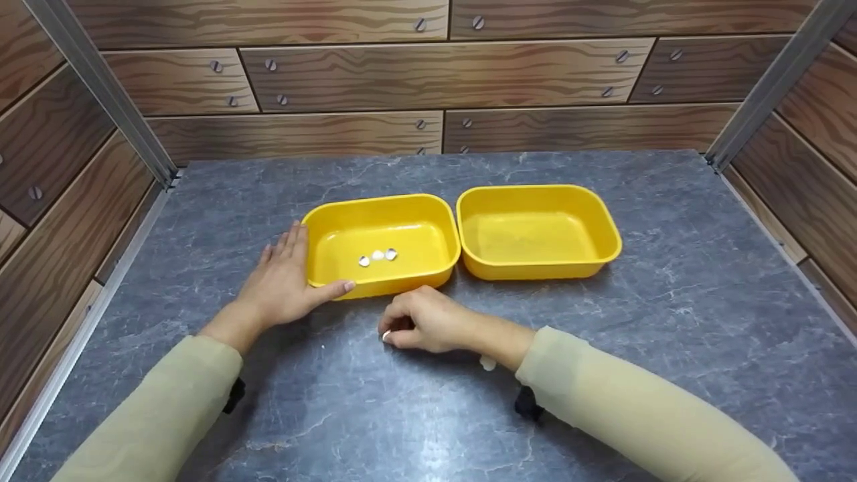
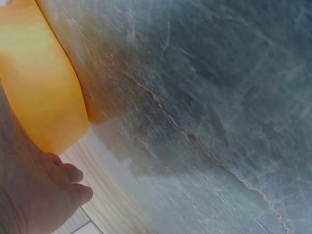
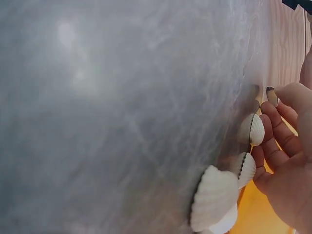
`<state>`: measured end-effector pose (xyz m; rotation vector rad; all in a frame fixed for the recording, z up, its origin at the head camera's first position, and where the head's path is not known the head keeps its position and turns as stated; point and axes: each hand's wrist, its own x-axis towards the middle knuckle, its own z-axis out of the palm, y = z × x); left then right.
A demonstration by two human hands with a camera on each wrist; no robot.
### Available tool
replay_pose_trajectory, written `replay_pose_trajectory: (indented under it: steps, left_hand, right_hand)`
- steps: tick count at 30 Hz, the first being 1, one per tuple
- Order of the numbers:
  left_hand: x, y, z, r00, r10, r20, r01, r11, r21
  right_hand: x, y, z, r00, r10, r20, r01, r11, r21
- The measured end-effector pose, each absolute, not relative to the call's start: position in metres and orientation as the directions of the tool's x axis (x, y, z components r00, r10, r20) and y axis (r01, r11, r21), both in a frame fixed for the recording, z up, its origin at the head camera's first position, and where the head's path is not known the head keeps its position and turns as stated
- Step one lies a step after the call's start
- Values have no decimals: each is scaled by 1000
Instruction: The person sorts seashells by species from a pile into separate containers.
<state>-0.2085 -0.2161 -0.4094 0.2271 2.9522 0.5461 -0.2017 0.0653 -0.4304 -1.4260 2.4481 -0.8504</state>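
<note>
Marbled tabletop (image 1: 669, 321), left hand (image 1: 278, 284) resting straight-fingered against a yellow bin (image 1: 395, 284); right hand (image 1: 428, 321) pinches a shell (image 3: 272, 97): light pressure's best!

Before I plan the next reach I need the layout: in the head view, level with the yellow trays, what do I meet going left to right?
Left wood-patterned wall → left hand → left yellow tray, with three small pale pieces inside → right yellow tray → right wood-patterned wall.

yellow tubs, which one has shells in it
The left tub, the one the left hand touches: three small shells lie in it, while none shows in the right tub.
</note>
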Motion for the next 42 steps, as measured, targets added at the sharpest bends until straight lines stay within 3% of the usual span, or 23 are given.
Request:
replay_pose_trajectory:
  steps: [13, 25, 36, 42]
  left_hand:
    - [-207, -217, -409, -980, 166, -111, 116, 924, 364]
    - [-206, -218, -409, -981, 167, -103, 119, 924, 363]
    - [-208, -217, -408, -978, 172, -116, 120, 924, 362]
    - [-208, -216, -408, -978, 171, -119, 118, 924, 364]
  right_hand:
    - [-197, 73, -413, -534, -814, 230, -751, 332, -571]
    - [-208, 86, -387, -729, -648, 220, -522, 319, -791]
    - [-237, 90, -381, -824, -524, 218, -435, 338, -835]
    - [-252, 89, -384, -845, -479, 239, -450, 394, -801]
